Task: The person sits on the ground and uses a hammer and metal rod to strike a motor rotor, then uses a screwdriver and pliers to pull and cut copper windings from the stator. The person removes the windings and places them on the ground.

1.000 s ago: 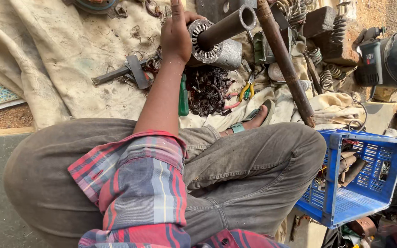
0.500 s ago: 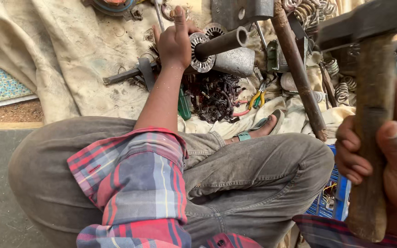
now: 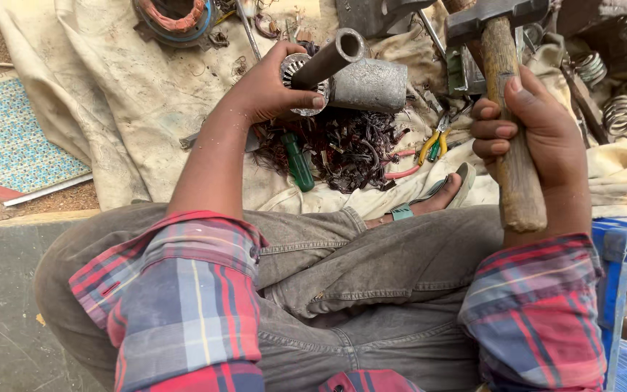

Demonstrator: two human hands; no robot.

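Hands: left (image 3: 270, 87) on metal pipe (image 3: 326, 60), right (image 3: 531, 138) gripping hammer (image 3: 506, 94).

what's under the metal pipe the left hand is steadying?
The metal pipe stands in a finned metal ring gripped by the left hand, with a grey cylinder alongside. Tangled copper wire lies below. The pipe's lower end is hidden.

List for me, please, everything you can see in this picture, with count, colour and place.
hammer: one, dark head, wooden handle, raised at right
metal pipe: one, grey, top centre
finned metal part: one, silvery, around the pipe's lower end
metal cylinder: one, grey, right of the pipe
wire tangle: one heap, dark brown, on the cloth
screwdriver: one, green handle, left of the wire
pliers: yellow-green handles, right of the wire; count unclear
cloth: one, beige, ground
crate: one, blue, lower right
left hand: on the finned part
right hand: grips the hammer
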